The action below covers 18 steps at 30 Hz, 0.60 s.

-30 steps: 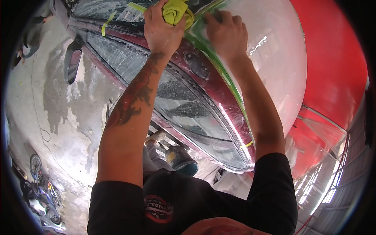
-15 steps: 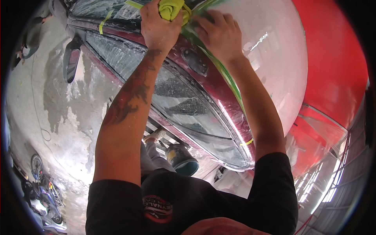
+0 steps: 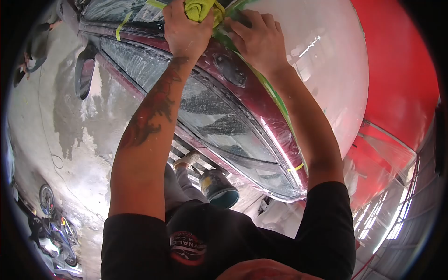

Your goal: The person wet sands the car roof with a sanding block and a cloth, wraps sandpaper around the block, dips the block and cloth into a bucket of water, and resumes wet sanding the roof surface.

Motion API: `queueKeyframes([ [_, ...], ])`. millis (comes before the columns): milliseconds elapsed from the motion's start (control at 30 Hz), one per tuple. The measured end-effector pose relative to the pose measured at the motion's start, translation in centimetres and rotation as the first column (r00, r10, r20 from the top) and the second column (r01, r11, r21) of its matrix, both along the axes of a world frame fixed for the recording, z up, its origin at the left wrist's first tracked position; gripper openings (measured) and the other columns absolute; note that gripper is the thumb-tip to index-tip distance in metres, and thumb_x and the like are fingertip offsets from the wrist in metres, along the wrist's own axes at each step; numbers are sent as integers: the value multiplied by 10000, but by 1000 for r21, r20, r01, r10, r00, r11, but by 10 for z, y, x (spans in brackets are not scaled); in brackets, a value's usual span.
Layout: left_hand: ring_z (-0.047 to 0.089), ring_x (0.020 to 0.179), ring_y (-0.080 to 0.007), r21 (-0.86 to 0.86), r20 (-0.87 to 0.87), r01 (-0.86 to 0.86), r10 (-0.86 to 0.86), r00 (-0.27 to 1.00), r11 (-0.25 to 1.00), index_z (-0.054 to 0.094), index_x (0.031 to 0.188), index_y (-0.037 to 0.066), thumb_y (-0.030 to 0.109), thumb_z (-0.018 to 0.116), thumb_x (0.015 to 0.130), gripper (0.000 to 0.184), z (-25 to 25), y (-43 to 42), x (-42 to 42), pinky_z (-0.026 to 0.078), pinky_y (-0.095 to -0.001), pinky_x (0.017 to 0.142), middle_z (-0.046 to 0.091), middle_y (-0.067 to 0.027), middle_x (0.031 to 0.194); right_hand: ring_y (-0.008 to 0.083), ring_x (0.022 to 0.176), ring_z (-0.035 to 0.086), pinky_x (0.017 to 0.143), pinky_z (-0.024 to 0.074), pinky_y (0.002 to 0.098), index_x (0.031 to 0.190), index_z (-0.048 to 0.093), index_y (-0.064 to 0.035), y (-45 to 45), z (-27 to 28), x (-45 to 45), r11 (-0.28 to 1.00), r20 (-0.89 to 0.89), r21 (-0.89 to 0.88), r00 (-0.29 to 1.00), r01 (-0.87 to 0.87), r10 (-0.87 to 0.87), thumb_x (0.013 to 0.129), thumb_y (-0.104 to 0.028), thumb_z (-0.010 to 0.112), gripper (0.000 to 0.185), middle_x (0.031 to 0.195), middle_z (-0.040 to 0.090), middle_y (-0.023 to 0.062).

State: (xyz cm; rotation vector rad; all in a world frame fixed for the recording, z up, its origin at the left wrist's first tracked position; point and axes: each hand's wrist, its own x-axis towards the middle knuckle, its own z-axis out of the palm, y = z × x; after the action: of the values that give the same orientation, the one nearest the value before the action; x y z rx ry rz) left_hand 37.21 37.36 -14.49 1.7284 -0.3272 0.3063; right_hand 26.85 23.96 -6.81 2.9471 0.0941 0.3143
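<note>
My left hand [image 3: 187, 32] is closed around a bunched yellow-green cloth [image 3: 199, 9] above the side of a dark red car. Just to its right, my right hand [image 3: 260, 41] bends over the roof edge, thumb and index finger pinched together at a strip of green masking tape [image 3: 276, 93]. The fingertips partly cover the tape there. The tape runs along the border between the dark red side rail [image 3: 252, 100] and the pale, glossy roof [image 3: 326, 70]. Dusty white residue coats the side windows [image 3: 210, 112].
A side mirror [image 3: 85, 74] sticks out at the left. Below the car are a bucket [image 3: 219, 189] and a slatted platform [image 3: 179, 147]. A motorcycle [image 3: 58, 228] stands at lower left. Red panels [image 3: 396, 70] are on the right, and part of another person [image 3: 37, 51] shows at far left.
My left hand with the cloth has moved slightly left and up. My right hand has shifted slightly left, its thumb and index finger drawing together at the tape.
</note>
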Motion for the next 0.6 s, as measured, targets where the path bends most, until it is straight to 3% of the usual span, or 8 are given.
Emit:
queueKeyframes([
  [167,560,1138,-400,14,-32,5,-4,999,1000,542,1320,62,72,790,781,594,2,0,0,471,-463,949,565,-198,1207,271,1014,588,826,498,403,1121,715,-277,-3,19,-41,999,10,52,1000,-3,2,788,-258,775,338,1210,611,21],
  [367,549,1165,-395,55,-29,40,-39,999,998,531,1336,68,83,792,791,605,-2,0,1,461,-474,967,549,-192,1248,265,996,604,794,505,414,1099,715,-291,-13,-1,11,995,41,64,996,-78,76,799,-254,739,303,1186,640,32],
  [433,544,1178,-395,41,-55,47,-44,997,998,532,1335,68,92,791,799,596,-6,-2,4,456,-481,977,548,-189,1263,256,1060,622,826,510,411,1125,719,-271,-55,5,9,999,30,34,999,32,-33,838,-236,713,289,1171,655,50],
  [500,589,1093,-331,19,33,18,-19,999,1000,597,1284,77,190,836,787,562,-13,-2,6,499,-423,930,548,-151,1201,379,1019,619,886,491,492,1095,716,-135,-98,26,21,958,89,127,959,258,-270,933,-194,581,219,1112,677,155],
  [533,591,1090,-323,20,-23,25,-25,999,999,593,1294,74,204,840,794,572,-11,-2,4,495,-416,936,546,-151,1197,373,986,638,893,498,491,1078,718,-121,-97,21,22,893,112,108,887,437,-448,922,-245,606,228,1090,697,138],
  [567,591,1090,-323,15,-21,32,-31,999,999,593,1294,74,204,840,794,572,-9,-1,3,495,-416,936,546,-151,1197,247,1106,613,867,508,444,1118,720,-272,-95,2,19,841,34,8,840,541,-541,853,-239,690,269,1158,664,59],
  [600,590,1091,-324,16,-35,28,-27,999,999,592,1295,74,203,841,794,574,-8,0,2,492,-416,942,545,-151,1199,250,1124,605,897,503,463,1109,723,-271,-75,-6,8,934,35,-42,935,354,-352,857,-238,689,257,1167,662,60],
])
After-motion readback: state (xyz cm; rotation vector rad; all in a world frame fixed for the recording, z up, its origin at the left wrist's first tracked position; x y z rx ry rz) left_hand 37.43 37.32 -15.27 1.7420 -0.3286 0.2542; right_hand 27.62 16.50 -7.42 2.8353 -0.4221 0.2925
